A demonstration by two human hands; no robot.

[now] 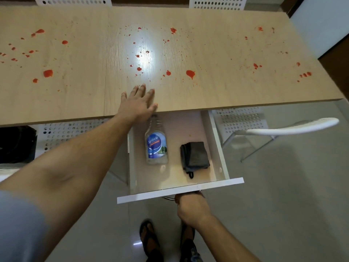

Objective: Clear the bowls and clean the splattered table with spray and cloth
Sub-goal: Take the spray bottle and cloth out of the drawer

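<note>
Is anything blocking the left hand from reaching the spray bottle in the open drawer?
Partly. The left hand lies flat on the table, whose edge overhangs the spray bottle's nozzle end. The bottle's body lies exposed, apart from the cloth.

glossy grey floor, white chairs

Left arm bare, stretched far forward from near-left corner, grey sleeve at shoulder. Left hand flat, palm down, fingers spread and straight, thumb on right side. Right forearm comes from near right, shorter reach. Right hand closed into fist, knuckles up, fingers curled under. Both feet in sandals visible at near edge, between arms.
</note>
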